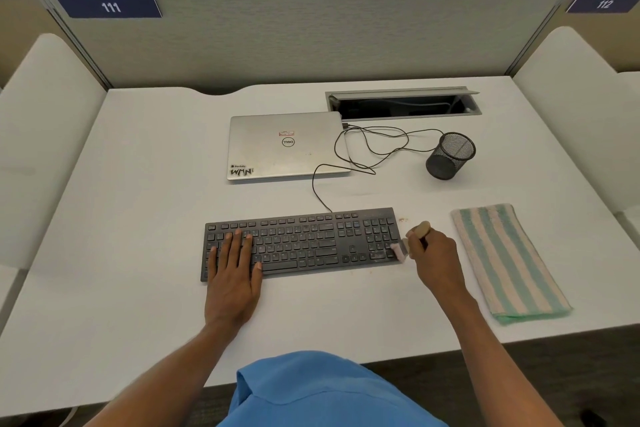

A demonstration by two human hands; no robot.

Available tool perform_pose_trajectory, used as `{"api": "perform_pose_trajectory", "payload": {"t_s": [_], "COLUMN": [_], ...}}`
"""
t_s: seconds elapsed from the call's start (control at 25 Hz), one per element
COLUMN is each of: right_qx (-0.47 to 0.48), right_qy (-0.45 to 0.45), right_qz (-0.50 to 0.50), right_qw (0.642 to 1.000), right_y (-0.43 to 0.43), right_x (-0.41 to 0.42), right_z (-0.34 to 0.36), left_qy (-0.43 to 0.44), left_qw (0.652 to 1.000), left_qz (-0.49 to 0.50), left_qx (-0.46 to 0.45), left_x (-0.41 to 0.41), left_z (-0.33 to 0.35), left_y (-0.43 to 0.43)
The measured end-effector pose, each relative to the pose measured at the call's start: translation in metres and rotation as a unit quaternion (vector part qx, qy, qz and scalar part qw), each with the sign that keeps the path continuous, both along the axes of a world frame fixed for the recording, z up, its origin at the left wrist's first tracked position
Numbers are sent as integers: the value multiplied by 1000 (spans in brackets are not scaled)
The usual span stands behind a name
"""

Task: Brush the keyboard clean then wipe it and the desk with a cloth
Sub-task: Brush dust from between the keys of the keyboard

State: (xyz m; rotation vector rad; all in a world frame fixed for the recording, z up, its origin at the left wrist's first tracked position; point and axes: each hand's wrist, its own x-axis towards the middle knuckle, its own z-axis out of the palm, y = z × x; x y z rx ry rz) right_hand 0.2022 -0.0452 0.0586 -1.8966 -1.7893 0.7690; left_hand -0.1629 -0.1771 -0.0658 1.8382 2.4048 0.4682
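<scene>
keyboard [301, 243]: black, full-size, wired, flat on bench [138, 184], centred, nearer the front edge. Its cable [317, 191] loops back toward the closed laptop [287, 146]. left grip [233, 274] released, fingers flat on the left-side keys, palm over the front rim. right grip [433, 253] grasping brush [398, 251] by its tan handle; pale bristles touch the keyboard's right end at the numpad. crumbs [401, 219] on bench just off the keyboard's rear right corner. cloth [509, 262]: folded, green/cream stripes, toward the bench's right edge, untouched. mesh cup [450, 156] behind it.
</scene>
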Motion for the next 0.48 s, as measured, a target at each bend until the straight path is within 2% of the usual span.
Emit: {"api": "perform_pose_trajectory", "payload": {"t_s": [0.2,0.36,0.48], "right_qx": [-9,-23,-11], "right_qy": [12,-13,7], "right_qz": [2,10,-5], "right_qw": [1000,1000,1000], "right_y": [0,4,10], "right_x": [-1,0,-4], "right_z": [-1,0,4], "left_qy": [-1,3,2], "left_qw": [1000,1000,1000], "left_qz": [1,1,1], "left_qx": [-4,-8,-8], "left_x": [0,0,1], "left_z": [0,0,0], "left_y": [1,0,0]}}
